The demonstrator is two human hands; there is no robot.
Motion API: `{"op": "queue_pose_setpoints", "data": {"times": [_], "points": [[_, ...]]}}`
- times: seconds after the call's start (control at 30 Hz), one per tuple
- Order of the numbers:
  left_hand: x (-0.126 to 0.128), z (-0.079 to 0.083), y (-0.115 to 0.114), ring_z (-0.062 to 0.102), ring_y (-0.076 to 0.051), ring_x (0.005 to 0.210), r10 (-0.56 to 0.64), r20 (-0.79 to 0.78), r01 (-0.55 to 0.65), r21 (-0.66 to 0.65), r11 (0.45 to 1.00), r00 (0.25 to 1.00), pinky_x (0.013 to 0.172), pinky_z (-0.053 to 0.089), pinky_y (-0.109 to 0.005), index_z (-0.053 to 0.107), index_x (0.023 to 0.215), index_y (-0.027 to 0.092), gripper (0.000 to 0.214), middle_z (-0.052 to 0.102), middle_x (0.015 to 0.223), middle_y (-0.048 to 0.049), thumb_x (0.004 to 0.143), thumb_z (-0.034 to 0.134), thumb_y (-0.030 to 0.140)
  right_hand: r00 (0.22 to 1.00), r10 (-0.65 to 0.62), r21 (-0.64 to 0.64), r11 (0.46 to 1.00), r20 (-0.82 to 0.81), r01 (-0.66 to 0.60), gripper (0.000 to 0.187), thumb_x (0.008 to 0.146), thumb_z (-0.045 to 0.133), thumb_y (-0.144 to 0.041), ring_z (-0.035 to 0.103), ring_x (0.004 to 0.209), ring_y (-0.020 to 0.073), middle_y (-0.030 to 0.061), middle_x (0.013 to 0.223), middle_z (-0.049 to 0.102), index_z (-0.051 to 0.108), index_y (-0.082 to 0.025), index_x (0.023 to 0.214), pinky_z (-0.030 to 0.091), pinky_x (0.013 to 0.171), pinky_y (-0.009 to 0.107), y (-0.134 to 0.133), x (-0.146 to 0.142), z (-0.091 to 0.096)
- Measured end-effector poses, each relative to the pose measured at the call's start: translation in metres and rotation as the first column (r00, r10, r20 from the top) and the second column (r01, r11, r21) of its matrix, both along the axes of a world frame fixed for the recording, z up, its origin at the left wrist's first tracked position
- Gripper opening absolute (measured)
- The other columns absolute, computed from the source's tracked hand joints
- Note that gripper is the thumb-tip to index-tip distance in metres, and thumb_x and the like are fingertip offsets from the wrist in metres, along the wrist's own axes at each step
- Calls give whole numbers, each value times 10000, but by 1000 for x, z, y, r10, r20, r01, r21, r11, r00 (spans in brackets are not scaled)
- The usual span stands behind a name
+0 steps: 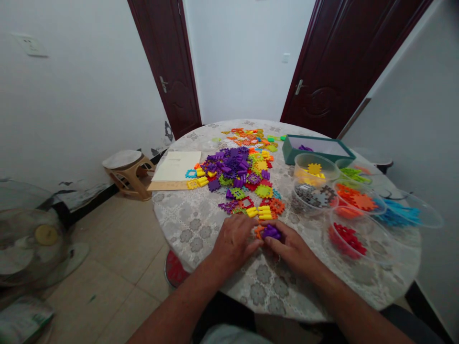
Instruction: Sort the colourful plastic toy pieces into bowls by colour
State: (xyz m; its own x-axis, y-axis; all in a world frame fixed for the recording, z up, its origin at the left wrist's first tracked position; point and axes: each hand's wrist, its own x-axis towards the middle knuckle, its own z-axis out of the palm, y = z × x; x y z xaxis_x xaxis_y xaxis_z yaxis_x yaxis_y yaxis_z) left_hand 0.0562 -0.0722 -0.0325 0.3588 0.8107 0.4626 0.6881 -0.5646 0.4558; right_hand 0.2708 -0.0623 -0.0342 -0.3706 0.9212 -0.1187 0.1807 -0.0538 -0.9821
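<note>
My right hand (293, 248) is closed on a purple plastic building piece (271, 232), thumb in front and fingers behind. Against its left side is an orange building piece (258, 232), pinched by the curled fingers and thumb of my left hand (233, 240). Whether the two pieces are joined cannot be made out. Just beyond my fingertips lie yellow pieces (265, 212) and a round orange-red piece (277, 206). Farther back rises a mixed pile topped with purple pieces (229, 165), with green, red and yellow ones around it.
Clear tubs of sorted pieces stand at right: yellow (310, 177), grey (314, 197), orange (358, 199), blue (399, 212), red (347, 240). Behind them is a green box (319, 148). An open notebook (177, 165) lies at left on the round table (190, 239).
</note>
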Motion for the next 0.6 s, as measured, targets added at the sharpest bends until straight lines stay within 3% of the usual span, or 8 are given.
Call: {"op": "queue_pose_setpoints", "data": {"times": [0.2, 0.37, 0.6], "points": [[-62, 18, 31, 586, -301, 1256, 261, -203, -272, -28, 962, 944, 1071, 500, -476, 640, 1292, 211, 358, 624, 1357, -144, 936, 634, 180, 998, -34, -31, 999, -48, 32, 418, 906, 727, -367, 587, 621, 116, 13, 863, 653, 665, -206, 1287, 453, 516, 220, -4, 5, -2], [-75, 18, 53, 610, -290, 1163, 173, -462, -256, -123, 959, 870, 1018, 499, -434, 663, 1304, 239, 360, 692, 1259, -111, 947, 631, 203, 997, -22, -34, 999, -69, 19, 439, 908, 696, -352, 609, 632, 122, 22, 901, 671, 636, -205, 1317, 463, 496, 214, 0, 7, -10], [-79, -3, 65, 619, -288, 1039, 226, -511, -261, 4, 965, 829, 878, 483, -402, 695, 1114, 229, 232, 717, 1112, -107, 1041, 476, 251, 973, -32, -76, 997, -229, 15, 403, 903, 644, -355, 619, 597, 103, 37, 992, 716, 605, -218, 1279, 442, 462, 196, 4, 2, -10]]}}
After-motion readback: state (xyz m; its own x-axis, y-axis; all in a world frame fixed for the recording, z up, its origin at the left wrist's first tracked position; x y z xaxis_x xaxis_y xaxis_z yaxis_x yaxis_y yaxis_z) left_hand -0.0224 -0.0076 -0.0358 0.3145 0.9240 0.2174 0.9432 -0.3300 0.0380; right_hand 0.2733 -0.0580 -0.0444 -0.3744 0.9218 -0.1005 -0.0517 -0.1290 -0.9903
